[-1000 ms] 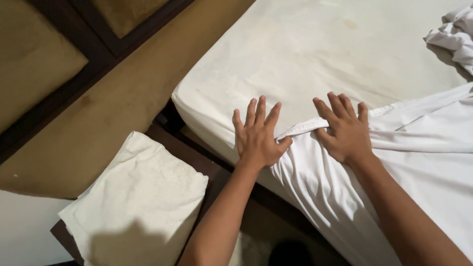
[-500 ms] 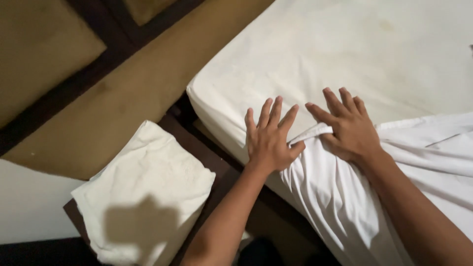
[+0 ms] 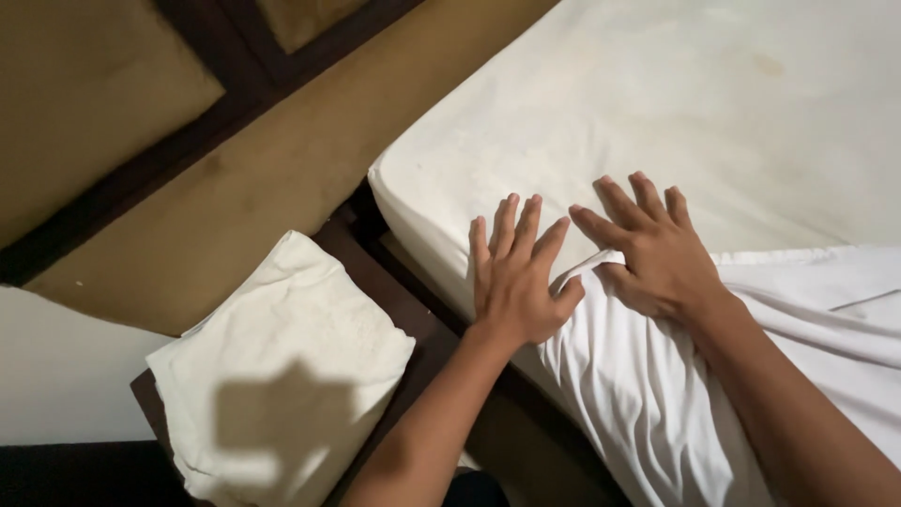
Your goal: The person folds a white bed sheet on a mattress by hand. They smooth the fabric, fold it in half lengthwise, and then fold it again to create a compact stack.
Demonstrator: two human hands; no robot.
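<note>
A bare cream mattress (image 3: 676, 113) fills the upper right, its corner pointing toward the headboard. A white sheet (image 3: 798, 319) covers its near part and hangs over the side. My left hand (image 3: 514, 272) lies flat on the mattress edge, fingers spread, thumb against the sheet's corner. My right hand (image 3: 652, 249) presses flat on the sheet's corner beside it, fingers spread and reaching onto the bare mattress. Neither hand grips anything.
A folded cream pillow or towel (image 3: 282, 366) lies on a dark wooden stand at lower left. A padded tan headboard with dark wooden framing (image 3: 197, 141) runs across the upper left. A dark gap separates the mattress from the stand.
Both hands have slid with the sheet's corner a little farther toward the mattress corner, and the view has shifted, so the crumpled cloth at far right is out of sight.
</note>
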